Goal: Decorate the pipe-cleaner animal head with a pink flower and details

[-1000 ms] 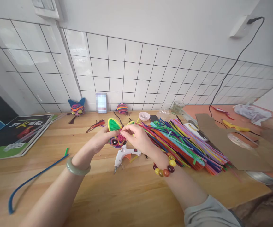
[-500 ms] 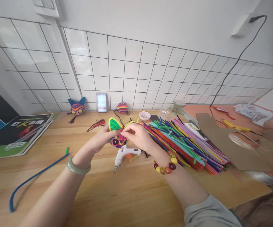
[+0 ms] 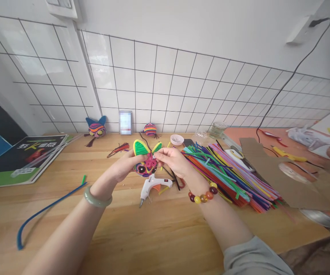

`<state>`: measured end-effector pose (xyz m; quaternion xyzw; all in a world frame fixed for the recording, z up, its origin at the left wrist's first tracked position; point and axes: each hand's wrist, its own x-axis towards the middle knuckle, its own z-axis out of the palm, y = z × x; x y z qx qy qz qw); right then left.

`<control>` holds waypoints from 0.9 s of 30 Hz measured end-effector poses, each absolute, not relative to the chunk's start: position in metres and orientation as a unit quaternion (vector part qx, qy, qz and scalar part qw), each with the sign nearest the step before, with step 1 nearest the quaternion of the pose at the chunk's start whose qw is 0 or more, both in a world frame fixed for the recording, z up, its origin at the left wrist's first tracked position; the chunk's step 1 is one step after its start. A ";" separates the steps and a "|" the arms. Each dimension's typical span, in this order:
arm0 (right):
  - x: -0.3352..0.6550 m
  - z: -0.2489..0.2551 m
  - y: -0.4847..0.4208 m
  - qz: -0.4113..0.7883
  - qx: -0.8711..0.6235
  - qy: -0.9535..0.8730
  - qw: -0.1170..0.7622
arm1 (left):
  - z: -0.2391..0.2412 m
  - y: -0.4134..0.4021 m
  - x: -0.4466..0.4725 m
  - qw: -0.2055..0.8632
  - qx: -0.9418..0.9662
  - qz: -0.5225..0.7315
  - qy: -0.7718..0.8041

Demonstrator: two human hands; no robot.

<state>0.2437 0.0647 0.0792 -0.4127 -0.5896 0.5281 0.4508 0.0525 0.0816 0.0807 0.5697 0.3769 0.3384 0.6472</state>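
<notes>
A colourful animal-head craft (image 3: 145, 168) of wound pipe cleaners, with green ears edged in yellow and round black-and-white eyes, is held over the table. My left hand (image 3: 124, 167) grips it from the left side, thumb on its front near the ear. On its forehead sits a pink looped flower shape (image 3: 150, 161). My right hand (image 3: 172, 159) has thumb and forefinger pinched together at the flower's upper right; whatever is between the tips is too small to make out. Just below the craft lies a white glue gun (image 3: 153, 187), nozzle toward me.
To the right spreads a pile of pipe cleaners (image 3: 224, 172) beside cardboard (image 3: 285, 179). A blue pipe cleaner (image 3: 47, 208) and a magazine (image 3: 24, 160) lie left. Along the wall are another craft head (image 3: 96, 128), a phone (image 3: 125, 123), a striped ball (image 3: 150, 130) and a pink bowl (image 3: 176, 139).
My right hand has shifted slightly right, off the front of the craft, uncovering the pink flower and more of the right ear. My left hand keeps its hold. The view has turned slightly.
</notes>
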 end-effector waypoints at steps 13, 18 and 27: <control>0.243 0.074 0.066 0.533 -0.405 -0.591 0.451 | 0.075 0.084 0.051 0.646 0.584 0.326 0.367; 0.242 0.073 0.066 0.545 -0.396 -0.577 0.461 | 0.075 0.083 0.054 0.632 0.588 0.332 0.382; 0.239 0.074 0.064 0.512 -0.417 -0.584 0.472 | 0.072 0.082 0.058 0.669 0.556 0.328 0.369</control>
